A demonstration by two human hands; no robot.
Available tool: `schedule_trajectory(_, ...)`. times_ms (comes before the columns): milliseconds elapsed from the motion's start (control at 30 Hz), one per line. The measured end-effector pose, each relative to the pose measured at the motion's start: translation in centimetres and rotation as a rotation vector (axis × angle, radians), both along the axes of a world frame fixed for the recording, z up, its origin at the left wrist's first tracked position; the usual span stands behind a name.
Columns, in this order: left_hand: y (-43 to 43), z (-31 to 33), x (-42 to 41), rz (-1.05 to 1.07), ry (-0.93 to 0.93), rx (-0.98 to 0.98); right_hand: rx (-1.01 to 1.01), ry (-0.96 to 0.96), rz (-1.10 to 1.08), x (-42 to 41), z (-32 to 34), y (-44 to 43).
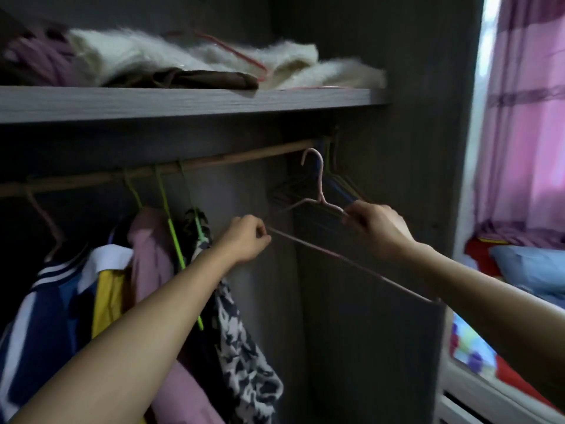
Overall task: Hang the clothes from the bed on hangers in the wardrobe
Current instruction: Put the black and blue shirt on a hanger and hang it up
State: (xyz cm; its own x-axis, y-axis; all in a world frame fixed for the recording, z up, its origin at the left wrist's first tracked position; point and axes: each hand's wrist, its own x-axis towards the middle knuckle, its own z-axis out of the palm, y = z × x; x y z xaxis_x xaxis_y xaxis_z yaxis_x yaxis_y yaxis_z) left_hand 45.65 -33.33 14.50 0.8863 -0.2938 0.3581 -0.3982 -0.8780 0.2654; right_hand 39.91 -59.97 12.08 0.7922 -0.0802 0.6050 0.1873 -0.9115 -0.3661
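Note:
I hold an empty pink wire hanger (319,182) just below the wooden wardrobe rail (171,169), its hook free of the rail. My left hand (244,240) pinches the hanger's left corner. My right hand (376,228) grips its right shoulder. The hanger's bottom bar (351,264) runs down to the right. Behind the pink hanger, a bunch of empty hangers (336,185) hangs at the rail's right end. Clothes on hangers fill the left: a blue and white striped garment (46,301), a pink one (149,258), a black and white patterned one (241,347).
A grey shelf (183,102) above the rail carries folded white furry fabric (189,59) and dark cloth. The wardrobe's side panel (428,148) stands at the right. Beyond it lie a bed with a blue pillow (532,270) and a pink curtain (526,117).

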Motion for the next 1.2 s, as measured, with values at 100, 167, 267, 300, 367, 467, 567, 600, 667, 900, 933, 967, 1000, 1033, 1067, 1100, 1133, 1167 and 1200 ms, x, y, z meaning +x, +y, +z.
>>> schedule_trajectory(100, -4.2, -1.4, -0.9, -0.103, 0.031, 0.002, 0.01, 0.087, -0.095, -3.9, -1.2, -4.2)
schedule_trajectory(167, -7.6, -2.4, -2.2, -0.142, 0.049, 0.049, -0.001, 0.099, -0.132, -6.6, -2.1, -7.4)
schedule_trajectory(267, -13.5, -4.8, -4.6, -0.216, 0.079, 0.115, -0.046, 0.127, -0.16, -11.7, -3.4, -12.4)
schedule_trajectory(300, -15.5, -5.7, -5.5, -0.24, 0.095, 0.134, -0.068, 0.137, -0.165, -13.6, -3.7, -14.0)
schedule_trajectory(367, -19.8, -7.7, -7.3, -0.288, 0.114, 0.166, -0.105, 0.168, -0.186, -17.4, -4.7, -17.8)
schedule_trajectory(467, -26.8, -10.8, -10.1, -0.36, 0.157, 0.192, -0.124, 0.207, -0.285, -23.3, -6.1, -24.4)
schedule_trajectory(567, -34.8, -13.7, -13.5, -0.449, 0.228, 0.194, -0.121, 0.243, -0.403, -29.3, -7.4, -31.6)
schedule_trajectory(600, -37.7, -14.7, -14.6, -0.484, 0.254, 0.197, -0.114, 0.248, -0.444, -31.3, -8.0, -33.9)
schedule_trajectory(667, -43.5, -16.9, -17.2, -0.556, 0.288, 0.236, -0.089, 0.25, -0.501, -35.3, -9.4, -38.6)
schedule_trajectory(900, -59.6, -22.3, -24.6, -0.74, 0.405, 0.324, 0.025, 0.37, -0.756, -45.8, -14.9, -52.1)
schedule_trajectory(933, -61.6, -22.8, -25.0, -0.76, 0.412, 0.333, 0.03, 0.382, -0.791, -46.7, -15.7, -53.8)
schedule_trajectory(967, -63.6, -23.3, -25.1, -0.779, 0.417, 0.344, 0.052, 0.389, -0.828, -47.6, -16.5, -55.5)
schedule_trajectory(1000, -65.5, -23.8, -25.2, -0.795, 0.422, 0.358, 0.089, 0.399, -0.87, -48.4, -17.4, -57.1)
schedule_trajectory(1033, -67.6, -24.5, -25.2, -0.811, 0.426, 0.373, 0.136, 0.408, -0.914, -49.2, -18.4, -58.8)
schedule_trajectory(1067, -69.6, -24.9, -25.1, -0.829, 0.427, 0.391, 0.179, 0.411, -0.957, -49.8, -19.4, -60.5)
schedule_trajectory(1100, -71.8, -25.4, -25.1, -0.85, 0.426, 0.409, 0.22, 0.41, -0.997, -50.4, -20.4, -62.2)
schedule_trajectory(1133, -73.9, -25.9, -25.0, -0.865, 0.433, 0.421, 0.252, 0.408, -1.036, -50.8, -21.3, -64.1)
schedule_trajectory(1167, -76.3, -26.4, -24.8, -0.886, 0.44, 0.42, 0.284, 0.408, -1.077, -51.1, -22.2, -66.0)
schedule_trajectory(1200, -78.7, -26.9, -24.5, -0.901, 0.448, 0.419, 0.31, 0.408, -1.114, -51.2, -22.8, -67.9)
